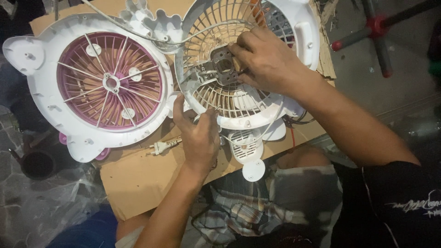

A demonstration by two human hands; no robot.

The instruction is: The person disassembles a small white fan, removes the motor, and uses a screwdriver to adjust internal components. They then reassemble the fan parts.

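From my remote seat, I look down on two bare hands working over a dismantled fan spread across a flat brown cardboard sheet [138, 181] on a grey stone floor.

My right hand [266, 59] rests on the hub of the round white plastic fan grille housing [239, 103], fingers curled together and pinched on the grey metal motor bracket [220, 69] at its centre. My left hand [198, 135] is clamped on the lower rim of that same housing, thumb up against the edge, fingers wrapped beneath. The housing lies tilted toward me, near the middle of the cardboard, just above my lap in plaid shorts.

To its left, touching it at the rim, lies a second white plastic fan shell with a purple slatted grille [110, 82] filling its round opening, white spokes running to a small central ring. A thin white power cord [138, 30] loops over both shells, and its white two-pin plug [161, 147] lies on the cardboard just beside my left hand. A small white vented plastic cover [245, 144] sits under the housing's lower edge.

Upper right, well apart, a red-and-grey metal stand joint [376, 27] lies on the floor. A dark round pot [36, 163] sits at the left; I cannot tell its contents.
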